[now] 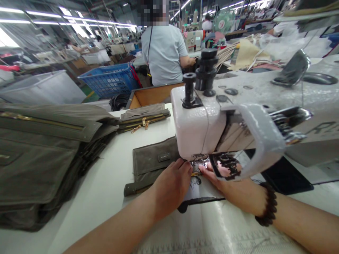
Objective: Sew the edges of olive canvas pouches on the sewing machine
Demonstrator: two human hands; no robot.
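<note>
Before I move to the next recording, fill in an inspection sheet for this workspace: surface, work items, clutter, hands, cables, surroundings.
Surface: white table, with ruler markings nearest the camera.
Work items: olive fabric piece bearing a small label, beside the sewing machine.
Clutter: olive fabric stack at the left; zippered pieces behind the work.
Hands: left hand on the fabric piece; right hand reaching in beside the presser area; exact grip unclear.
Cables: coiled black bundle beyond the table, possibly cable.
Surroundings: person in a light shirt, facing away; blue crate; ceiling lights.
</note>
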